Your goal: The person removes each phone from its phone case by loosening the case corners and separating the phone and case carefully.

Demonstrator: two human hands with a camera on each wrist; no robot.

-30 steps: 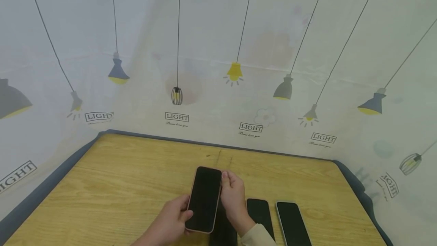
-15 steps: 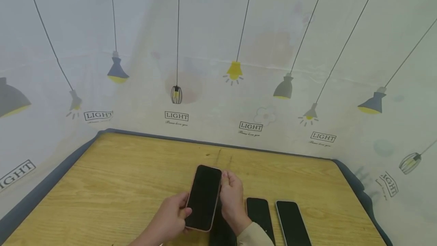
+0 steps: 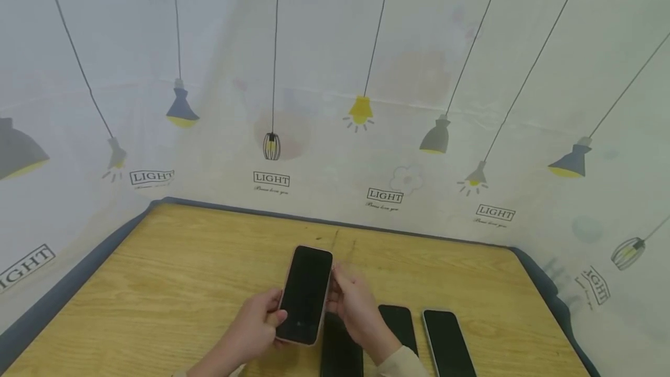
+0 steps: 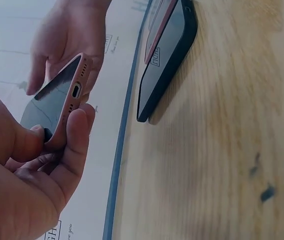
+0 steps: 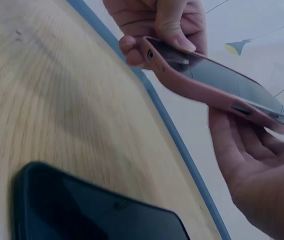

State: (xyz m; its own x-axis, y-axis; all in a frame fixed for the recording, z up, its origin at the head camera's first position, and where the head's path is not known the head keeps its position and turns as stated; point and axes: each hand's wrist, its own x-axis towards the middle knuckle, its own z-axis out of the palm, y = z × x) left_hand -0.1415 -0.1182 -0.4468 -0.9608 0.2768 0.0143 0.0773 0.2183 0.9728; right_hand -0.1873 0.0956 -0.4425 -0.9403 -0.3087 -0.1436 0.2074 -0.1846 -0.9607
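A phone in a pink case [image 3: 305, 294] is held over the table, dark screen up and tilted. My left hand [image 3: 256, 324] grips its lower left side, thumb at the screen's edge and fingers underneath. In the left wrist view, the case's bottom edge [image 4: 76, 91] shows its charging port opening and small holes. My right hand [image 3: 358, 313] is at the phone's right side. In the right wrist view, its fingers [image 5: 237, 140] curve beneath the case, and its thumb is near the far corner, mostly out of frame. A silvery phone edge shows there above the case.
Below the hands lies a phone in a dark case [image 3: 341, 351]. To its right are a pink-edged phone [image 3: 399, 327], partly behind my right wrist, and a light-edged phone [image 3: 449, 342]. The wooden table [image 3: 157, 284] meets a lamp-patterned curtain [image 3: 324, 63] at the back.
The pink-cased phone has moved slightly up and left with my left hand. My right hand has shifted its hold, its fingers now lower along and under the phone's right side. The table phones stay put.
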